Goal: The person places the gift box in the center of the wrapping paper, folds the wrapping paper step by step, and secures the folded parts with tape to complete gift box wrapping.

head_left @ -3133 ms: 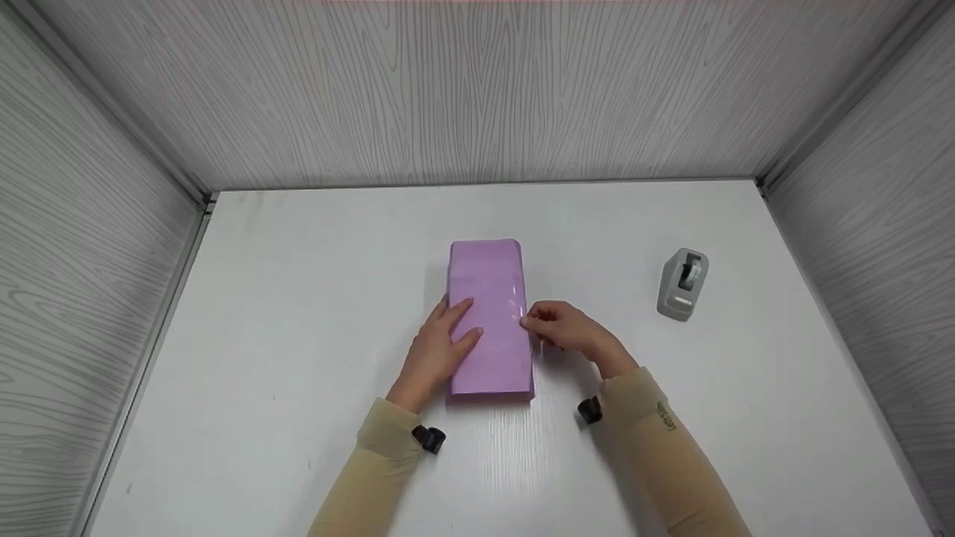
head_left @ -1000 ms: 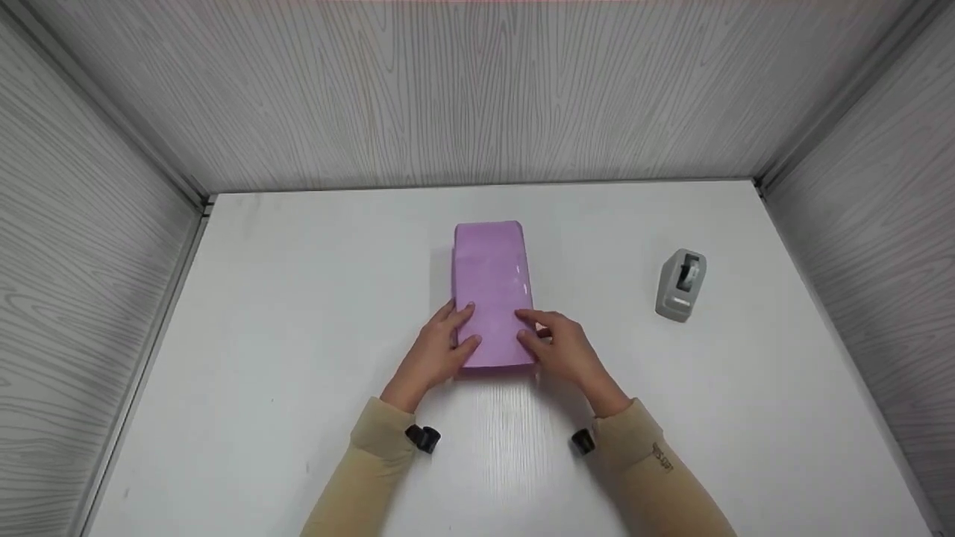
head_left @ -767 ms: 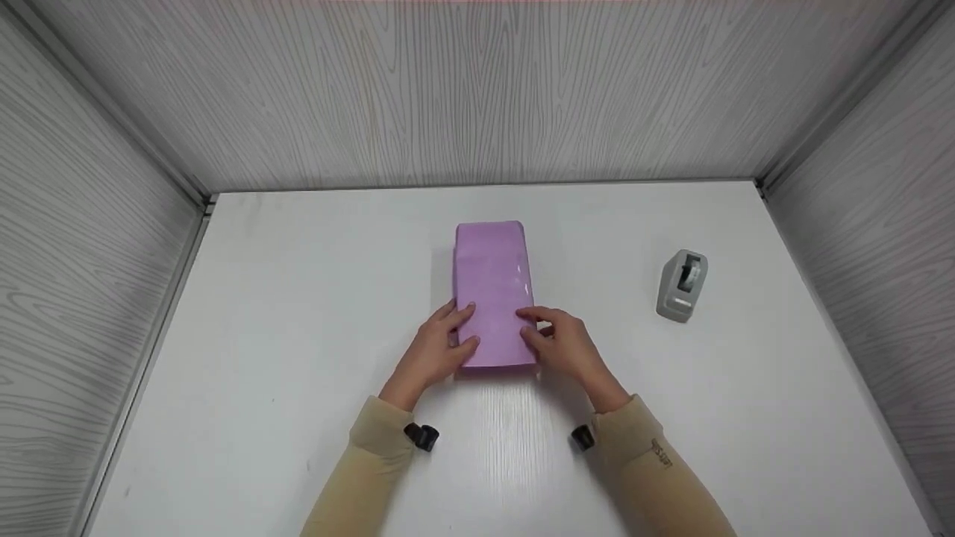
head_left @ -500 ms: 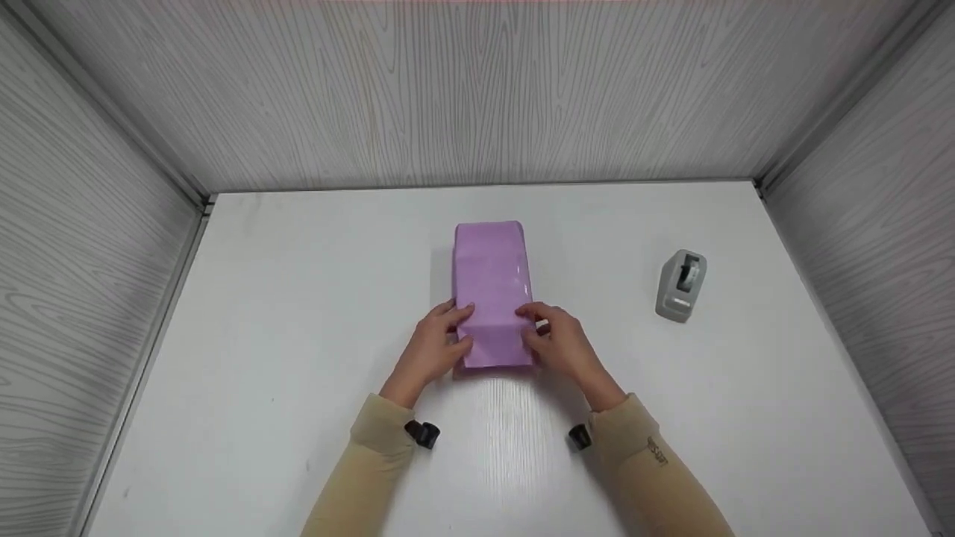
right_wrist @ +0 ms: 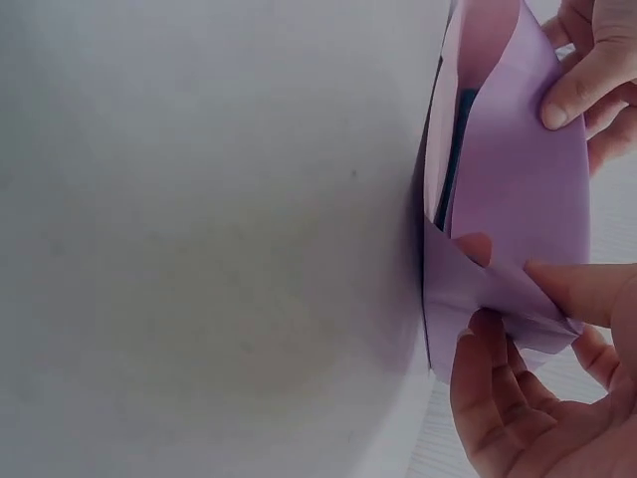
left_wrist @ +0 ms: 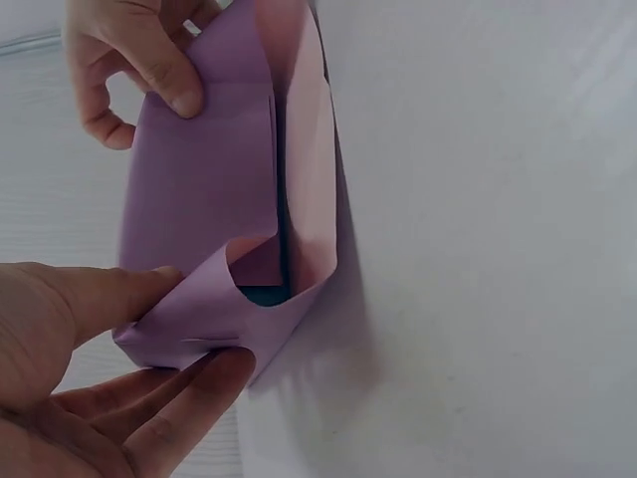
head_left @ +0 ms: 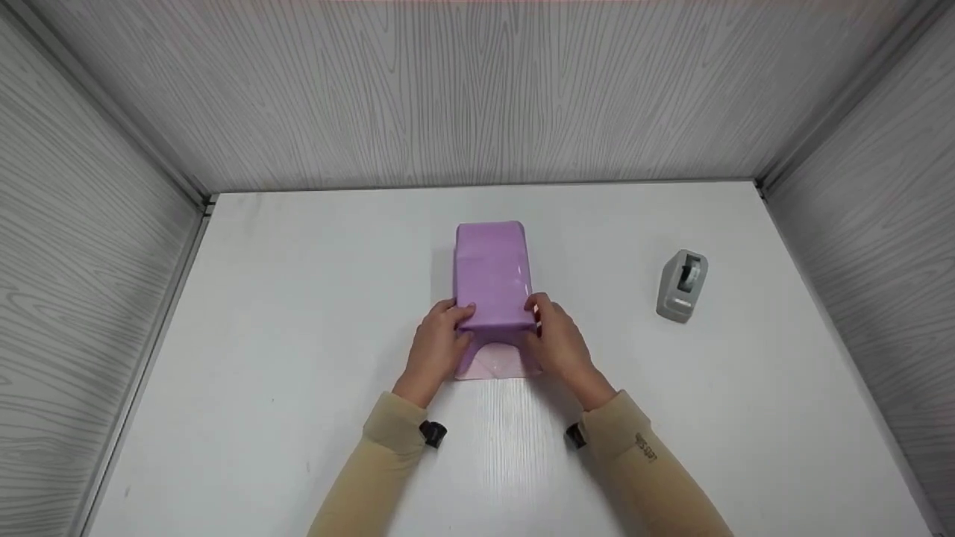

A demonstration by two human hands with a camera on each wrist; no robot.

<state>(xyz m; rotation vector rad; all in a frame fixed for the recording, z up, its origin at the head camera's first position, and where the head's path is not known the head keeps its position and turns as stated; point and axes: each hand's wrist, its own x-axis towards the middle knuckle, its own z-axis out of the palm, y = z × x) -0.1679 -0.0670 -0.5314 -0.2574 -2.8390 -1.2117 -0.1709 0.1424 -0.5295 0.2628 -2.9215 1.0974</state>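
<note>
A box-shaped package wrapped in purple paper (head_left: 491, 276) lies mid-table, its near end unsealed. At that end the top flap is folded down, and the pale pink inside of the bottom flap (head_left: 496, 363) lies toward the person. My left hand (head_left: 435, 344) pinches the paper at the left near corner, thumb in front and fingers along the side. The right hand (head_left: 561, 344) pinches the paper at the right near corner, pushing the side flap inward. Between the flaps, the left wrist view shows a strip of a teal thing (left_wrist: 267, 296); most of it is hidden by paper.
A grey tape dispenser (head_left: 681, 287) with a roll in it stands on the white table (head_left: 321, 298) to the right. Wood-grain panels (head_left: 477, 97) enclose the table at the back and both sides. A small black wrist camera (head_left: 433, 433) sits at each cuff.
The package has shifted away from the person since the earliest frame. The right hand went from its right edge to the near corner. The near top flap has bent down, exposing the pink inside.
</note>
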